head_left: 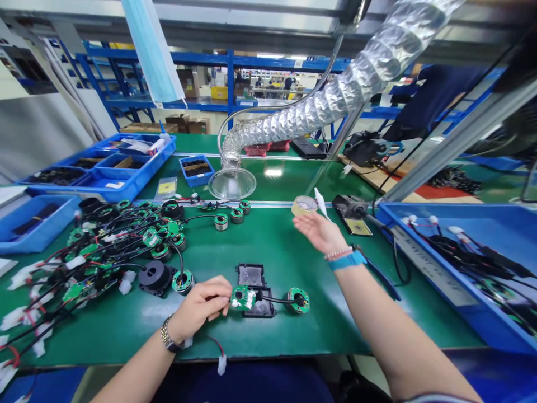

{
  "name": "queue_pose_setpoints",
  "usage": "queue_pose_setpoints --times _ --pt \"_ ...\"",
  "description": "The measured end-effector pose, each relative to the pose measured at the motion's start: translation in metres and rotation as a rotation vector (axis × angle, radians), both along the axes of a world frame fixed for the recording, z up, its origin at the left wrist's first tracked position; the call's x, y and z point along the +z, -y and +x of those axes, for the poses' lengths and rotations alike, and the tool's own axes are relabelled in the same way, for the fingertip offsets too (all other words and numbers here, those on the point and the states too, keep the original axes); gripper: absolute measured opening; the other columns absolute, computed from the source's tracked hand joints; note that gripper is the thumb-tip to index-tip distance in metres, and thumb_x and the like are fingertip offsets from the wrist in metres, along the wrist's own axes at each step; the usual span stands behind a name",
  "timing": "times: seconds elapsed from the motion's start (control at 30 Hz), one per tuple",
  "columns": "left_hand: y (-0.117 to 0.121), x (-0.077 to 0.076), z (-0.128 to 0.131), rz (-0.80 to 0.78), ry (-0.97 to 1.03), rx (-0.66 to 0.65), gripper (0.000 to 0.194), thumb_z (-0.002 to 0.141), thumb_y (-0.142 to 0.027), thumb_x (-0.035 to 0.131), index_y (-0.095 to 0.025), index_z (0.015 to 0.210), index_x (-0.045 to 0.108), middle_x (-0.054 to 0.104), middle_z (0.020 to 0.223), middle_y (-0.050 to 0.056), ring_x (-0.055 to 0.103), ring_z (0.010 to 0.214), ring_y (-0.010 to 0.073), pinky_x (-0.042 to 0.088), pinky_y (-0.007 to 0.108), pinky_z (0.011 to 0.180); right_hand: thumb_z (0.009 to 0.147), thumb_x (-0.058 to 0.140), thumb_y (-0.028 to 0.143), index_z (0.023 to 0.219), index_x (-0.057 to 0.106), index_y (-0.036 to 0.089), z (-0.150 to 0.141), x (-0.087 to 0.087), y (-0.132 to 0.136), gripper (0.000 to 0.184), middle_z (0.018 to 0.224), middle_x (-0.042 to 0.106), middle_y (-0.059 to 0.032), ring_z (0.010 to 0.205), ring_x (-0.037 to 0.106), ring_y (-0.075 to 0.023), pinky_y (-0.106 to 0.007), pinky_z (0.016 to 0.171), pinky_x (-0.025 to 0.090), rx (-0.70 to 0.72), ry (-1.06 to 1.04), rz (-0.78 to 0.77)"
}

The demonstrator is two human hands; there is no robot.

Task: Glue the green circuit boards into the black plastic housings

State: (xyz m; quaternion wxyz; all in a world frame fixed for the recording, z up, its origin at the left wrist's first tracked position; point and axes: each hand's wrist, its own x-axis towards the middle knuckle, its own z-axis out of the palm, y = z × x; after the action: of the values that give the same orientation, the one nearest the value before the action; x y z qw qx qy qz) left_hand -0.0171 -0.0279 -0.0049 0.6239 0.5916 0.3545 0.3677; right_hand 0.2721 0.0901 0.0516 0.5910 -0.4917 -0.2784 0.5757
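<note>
My left hand [205, 302] is closed at the left edge of a small green circuit board [243, 298] with white patches on it. The board is over a black plastic case [251, 275] whose two halves lie open on the green table. From it a black cable runs right to a round motor part [298, 300] with a green ring board. A red-and-black lead with a white connector [222, 365] hangs below my left hand at the table edge. My right hand [319, 230], fingers stretched out, is nearest a tape roll [304, 205] and a white pointed nozzle [321, 201].
Cabled motor parts with green boards [151, 238] are heaped at left, beside blue bins [138, 182]. A funnel-shaped extraction hood [232, 183] on a foil duct [319, 109] hangs over the table. A blue bin [423, 263] of cables stands at right, near blue-handled pliers [381, 277].
</note>
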Motion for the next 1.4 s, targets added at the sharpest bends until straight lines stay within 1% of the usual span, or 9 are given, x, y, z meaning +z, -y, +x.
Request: queue_pose_setpoints --times 0.07,0.1,0.2,0.33,0.53,0.73,1.0,1.17,1.4 --pt "-0.002 0.007 0.0 0.068 -0.057 0.008 0.03 0.079 -0.039 0.058 -0.013 0.073 0.069 0.054 0.077 0.006 0.04 0.047 0.0045 0.033 0.018 0.043 0.075 0.064 0.021 0.089 0.062 0.01 -0.015 0.001 0.04 0.018 0.079 0.064 -0.0078 0.071 0.061 -0.0154 -0.03 0.068 0.051 0.259 0.115 0.064" --pt "-0.003 0.012 0.0 0.118 -0.078 -0.002 0.027 0.08 -0.038 0.057 -0.014 0.073 0.07 0.055 0.077 0.006 0.044 0.052 0.0066 0.037 0.02 0.047 0.073 0.066 0.022 0.089 0.064 0.011 -0.022 0.001 0.06 0.018 0.083 0.064 -0.0072 0.078 0.061 -0.0152 -0.029 0.074 0.049 0.545 0.328 0.195" --pt "-0.008 0.026 0.0 0.307 -0.137 -0.093 0.021 0.084 -0.029 0.052 -0.021 0.082 0.071 0.058 0.08 0.006 0.052 0.069 0.0124 0.042 0.025 0.063 0.083 0.054 0.026 0.09 0.066 0.015 -0.029 0.003 0.104 0.018 0.079 0.064 -0.0036 0.074 0.058 -0.0111 -0.024 0.073 0.046 0.945 0.852 0.526" --pt "-0.014 0.034 0.003 0.666 -0.372 -0.213 0.029 0.087 -0.015 0.042 -0.024 0.088 0.07 0.059 0.083 0.005 0.052 0.075 0.0132 0.041 0.026 0.067 0.09 0.041 0.031 0.085 0.067 0.015 -0.019 -0.005 0.119 0.031 0.069 0.059 -0.0025 0.064 0.054 -0.0088 -0.02 0.061 0.043 0.894 1.073 0.68" --pt "-0.017 0.018 0.023 1.137 -0.964 -0.234 0.028 0.088 -0.014 0.039 -0.026 0.09 0.065 0.056 0.086 0.005 0.046 0.075 0.015 0.033 0.022 0.053 0.093 0.034 0.028 0.086 0.066 0.015 -0.008 -0.025 0.124 0.035 0.067 0.053 -0.0032 0.059 0.048 -0.0102 -0.022 0.054 0.036 0.655 1.463 0.789" --pt "-0.024 0.009 0.035 1.167 -1.129 -0.305 0.022 0.088 -0.016 0.042 -0.026 0.092 0.061 0.053 0.092 0.003 0.043 0.076 0.0149 0.032 0.022 0.05 0.092 0.035 0.023 0.078 0.064 0.015 -0.013 -0.036 0.136 0.033 0.066 0.052 -0.0029 0.06 0.045 -0.0113 -0.023 0.055 0.032 0.573 1.652 0.842" --pt "-0.009 0.02 0.036 1.11 -1.119 -0.461 0.024 0.08 -0.017 0.048 -0.019 0.102 0.058 0.056 0.109 0.003 0.046 0.083 0.0178 0.041 0.028 0.057 0.089 0.039 0.018 0.072 0.061 0.016 -0.016 -0.038 0.135 0.027 0.066 0.052 -0.0027 0.06 0.043 -0.0124 -0.025 0.057 0.03 0.602 1.764 0.839" --pt "0.005 0.015 0.037 1.079 -1.068 -0.361 0.027 0.081 -0.033 0.052 -0.018 0.104 0.058 0.055 0.118 0.005 0.048 0.093 0.0217 0.043 0.032 0.066 0.086 0.044 0.014 0.081 0.062 0.016 -0.022 -0.04 0.133 0.019 0.07 0.056 -0.0032 0.064 0.047 -0.0137 -0.026 0.06 0.031 0.62 1.805 0.839" --pt "0.009 0.007 0.045 1.071 -1.03 -0.28 0.022 0.086 -0.028 0.047 -0.019 0.102 0.058 0.06 0.11 0.005 0.051 0.084 0.0179 0.041 0.03 0.064 0.086 0.044 0.015 0.08 0.062 0.017 -0.025 -0.037 0.128 0.018 0.068 0.056 -0.0025 0.063 0.046 -0.0137 -0.026 0.06 0.03 0.622 1.773 0.86"
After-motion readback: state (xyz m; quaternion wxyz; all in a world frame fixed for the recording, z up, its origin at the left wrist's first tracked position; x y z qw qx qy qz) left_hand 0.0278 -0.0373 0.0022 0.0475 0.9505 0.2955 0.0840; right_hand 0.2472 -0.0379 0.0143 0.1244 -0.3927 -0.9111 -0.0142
